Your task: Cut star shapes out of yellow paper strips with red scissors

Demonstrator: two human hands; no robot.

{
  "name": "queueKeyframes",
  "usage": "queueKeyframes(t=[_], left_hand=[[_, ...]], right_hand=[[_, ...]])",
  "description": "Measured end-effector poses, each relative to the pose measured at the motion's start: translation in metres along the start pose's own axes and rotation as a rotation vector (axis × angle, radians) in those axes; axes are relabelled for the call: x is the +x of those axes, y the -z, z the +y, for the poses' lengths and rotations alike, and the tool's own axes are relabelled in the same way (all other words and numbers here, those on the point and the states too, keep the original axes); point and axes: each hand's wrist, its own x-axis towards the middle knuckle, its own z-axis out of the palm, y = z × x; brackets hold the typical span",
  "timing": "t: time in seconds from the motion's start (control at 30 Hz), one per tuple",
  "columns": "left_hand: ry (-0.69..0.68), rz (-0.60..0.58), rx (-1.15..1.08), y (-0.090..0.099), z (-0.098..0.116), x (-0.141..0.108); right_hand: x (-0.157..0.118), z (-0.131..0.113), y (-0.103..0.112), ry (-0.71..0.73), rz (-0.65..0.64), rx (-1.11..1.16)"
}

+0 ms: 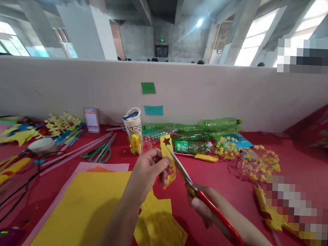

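Observation:
My left hand (pixel 148 169) pinches a narrow strip of yellow paper (pixel 164 150) between thumb and fingers, held up over the table. A star-shaped hole shows near the strip's top end, and its lower end hangs behind my fingers. In my right hand (pixel 204 204) are scissors with red handles (pixel 218 216), their blades pointing up and left. The blade tips lie against or just in front of the strip below the star hole; I cannot tell whether they touch it. Under my hands lie crumpled yellow paper pieces (pixel 159 220), beside a large yellow sheet (pixel 86 206).
Green plastic bottles (pixel 188 147) lie by the white partition (pixel 100 84), near a white cup (pixel 133 126). A yellow utility knife (pixel 206 158), green-handled scissors (pixel 101 149), yellow star garlands (pixel 265 163) and a yellow glue gun (pixel 271 214) rest on the red table. Black cables (pixel 28 184) run at left.

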Motion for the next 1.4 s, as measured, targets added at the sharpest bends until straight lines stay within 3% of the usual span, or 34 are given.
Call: queueKeyframes(t=[0.27,0.47,1.03,1.4], left_hand=[[0.019,-0.016,-0.014,0.0023,-0.0028,0.0032],[0.036,-0.014,-0.018,0.0014,-0.0032,0.0044],[0.052,-0.036,-0.044,0.0025,-0.0028,0.0054],[0.060,-0.044,-0.067,0.0023,-0.0032,0.0066]], right_hand=[[0.0009,-0.0006,-0.0010,0.070,0.005,-0.056],[0.0006,0.0014,-0.0007,-0.029,-0.024,-0.033],[0.0012,0.0010,-0.0045,0.014,-0.002,-0.019],[0.0035,0.0015,-0.0029,-0.059,-0.012,-0.068]])
